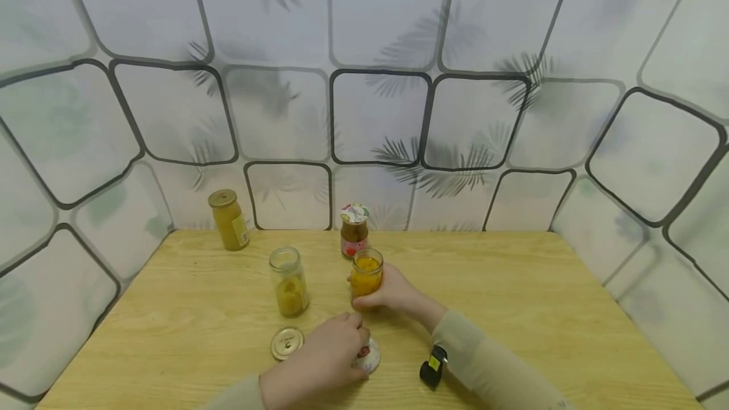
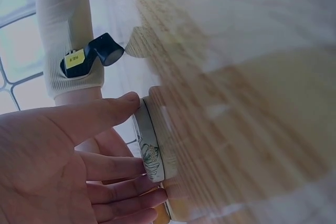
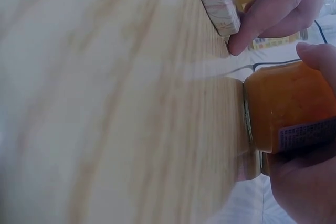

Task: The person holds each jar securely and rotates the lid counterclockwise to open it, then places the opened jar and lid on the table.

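My right hand (image 1: 395, 291) grips an open glass jar (image 1: 366, 276) of orange preserves, its fingers wrapped around the side. In the right wrist view this jar (image 3: 286, 106) stands on the tabletop, with part of a label showing. Closer to me, my left hand (image 1: 326, 350) pinches a white patterned jar lid (image 1: 371, 357) by its rim, low at the table. The left wrist view has the thumb on one side of the lid (image 2: 149, 142) and the fingers on the other. Left of the hands, a gold lid (image 1: 287, 343) lies flat near an open jar (image 1: 289, 288) holding yellow pieces.
At the back left of the wooden table (image 1: 484, 271) stands a tall jar (image 1: 229, 223) with a gold lid. A small jar (image 1: 354, 233) with a patterned lid stands just behind the gripped one. A patterned wall covering (image 1: 376, 119) rises behind the table and at both sides.
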`<state>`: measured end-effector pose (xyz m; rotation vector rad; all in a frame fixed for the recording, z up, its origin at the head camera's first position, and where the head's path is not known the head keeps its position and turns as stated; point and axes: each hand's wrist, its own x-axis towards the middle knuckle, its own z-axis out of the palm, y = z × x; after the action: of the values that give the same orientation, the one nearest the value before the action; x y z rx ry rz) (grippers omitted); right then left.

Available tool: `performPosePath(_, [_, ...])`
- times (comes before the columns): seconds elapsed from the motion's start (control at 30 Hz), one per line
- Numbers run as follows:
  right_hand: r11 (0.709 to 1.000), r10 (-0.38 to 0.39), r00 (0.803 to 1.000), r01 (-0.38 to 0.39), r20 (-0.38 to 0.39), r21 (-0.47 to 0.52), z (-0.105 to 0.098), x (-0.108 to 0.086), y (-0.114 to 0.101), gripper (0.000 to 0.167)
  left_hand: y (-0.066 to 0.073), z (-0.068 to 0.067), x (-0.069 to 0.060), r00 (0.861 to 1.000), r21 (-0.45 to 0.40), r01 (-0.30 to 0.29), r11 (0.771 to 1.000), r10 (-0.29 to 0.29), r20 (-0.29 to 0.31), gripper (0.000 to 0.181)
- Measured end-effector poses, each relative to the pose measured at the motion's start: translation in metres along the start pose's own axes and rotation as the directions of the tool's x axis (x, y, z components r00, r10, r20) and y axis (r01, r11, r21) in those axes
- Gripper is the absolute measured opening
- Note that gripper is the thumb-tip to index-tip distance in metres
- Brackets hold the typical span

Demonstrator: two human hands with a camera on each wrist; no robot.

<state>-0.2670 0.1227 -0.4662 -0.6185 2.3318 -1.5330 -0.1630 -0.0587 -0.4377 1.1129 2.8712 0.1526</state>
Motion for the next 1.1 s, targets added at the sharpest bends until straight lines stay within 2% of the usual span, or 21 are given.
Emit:
performPosePath(0.47, [1.000, -0.012, 0.999, 0.011, 0.032, 0.020, -0.0029, 0.0009, 0.0022, 0.055, -0.0001, 0.0016, 0.0004, 1.000, -0.018, 0.003, 1.000, -0.003, 0.013, 0.037])
performPosePath(0.8, [1.000, -0.006, 0.998, 0.004, 0.063, 0.024, -0.0048, 0.0026, 0.0001, 0.049, -0.0003, 0.0013, 0.0018, 1.000, -0.005, -0.007, 1.000, 0.007, -0.004, 0.037])
performPosePath(1.1, [0.999, -0.014, 0.997, 0.012, 0.069, 0.034, -0.0055, 0.0028, 0.0011, 0.049, -0.0001, 0.0001, 0.0026, 1.000, -0.024, 0.009, 1.000, -0.008, 0.008, 0.039])
